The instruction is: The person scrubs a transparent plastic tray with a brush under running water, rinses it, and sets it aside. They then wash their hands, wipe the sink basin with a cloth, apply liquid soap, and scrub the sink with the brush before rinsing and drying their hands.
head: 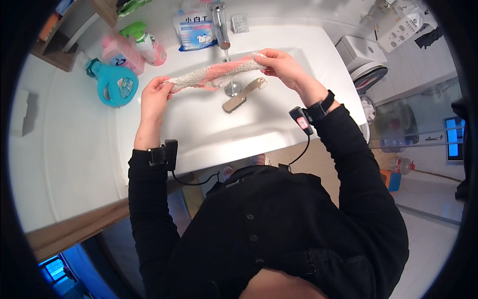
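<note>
A pink and white fuzzy cloth [220,73] is stretched between my two hands over a white washbasin [201,138]. My left hand [156,93] pinches its left end. The other end is gripped by my right hand [278,67], higher up and to the right. Behind the cloth, water runs from a chrome faucet [220,26]. Below the cloth, a scrubbing brush [241,97] with a handle loop lies in the basin, beside the round metal drain stopper [233,89].
At the back left stand a turquoise detergent bottle [117,84], a pink bottle [123,56] and a green-topped spray bottle [149,46]. A blue and white packet [196,31] leans by the faucet. A small sachet [239,24] lies right of it. A white bin [360,54] stands right of the basin.
</note>
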`<state>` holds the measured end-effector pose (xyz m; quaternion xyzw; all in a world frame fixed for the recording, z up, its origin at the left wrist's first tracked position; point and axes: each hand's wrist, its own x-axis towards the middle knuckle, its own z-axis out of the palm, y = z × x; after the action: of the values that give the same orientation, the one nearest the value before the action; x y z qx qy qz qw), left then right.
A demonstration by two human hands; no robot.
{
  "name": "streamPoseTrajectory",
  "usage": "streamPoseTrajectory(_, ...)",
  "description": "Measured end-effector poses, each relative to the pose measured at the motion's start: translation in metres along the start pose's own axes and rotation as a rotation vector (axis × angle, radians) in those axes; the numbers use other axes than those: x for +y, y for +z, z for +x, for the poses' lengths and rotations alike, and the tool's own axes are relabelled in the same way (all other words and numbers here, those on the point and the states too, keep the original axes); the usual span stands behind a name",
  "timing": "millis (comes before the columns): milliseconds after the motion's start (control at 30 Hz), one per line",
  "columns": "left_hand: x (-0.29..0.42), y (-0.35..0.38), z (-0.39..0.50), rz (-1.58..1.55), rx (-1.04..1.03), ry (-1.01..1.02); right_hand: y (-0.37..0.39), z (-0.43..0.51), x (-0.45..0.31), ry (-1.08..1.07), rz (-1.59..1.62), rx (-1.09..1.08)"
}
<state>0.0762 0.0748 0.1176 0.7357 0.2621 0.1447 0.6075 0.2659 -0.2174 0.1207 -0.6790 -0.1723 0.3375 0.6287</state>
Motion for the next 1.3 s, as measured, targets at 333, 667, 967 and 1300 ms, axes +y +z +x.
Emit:
streamPoseTrajectory(333,0.061,0.019,0.025,-0.24,-0.079,0.047,-0.028,0.005,-0.055,-0.104,0.468,-0.144)
streamPoseTrajectory(667,0.064,0.05,0.114,-0.304,-0.042,0.14,-0.055,0.11,-0.08,-0.115,0.298,-0.052)
streamPoseTrajectory(967,-0.003,0.038,0.065,0.043,-0.15,-0.149,-0.068,0.135,0.015,0.039,0.009,-0.166)
streamPoseTrajectory(1300,-0.092,-0.055,-0.089,0.513,0.009,-0.065,-0.019,0.101,0.171,-0.179,-1.76,-0.364)
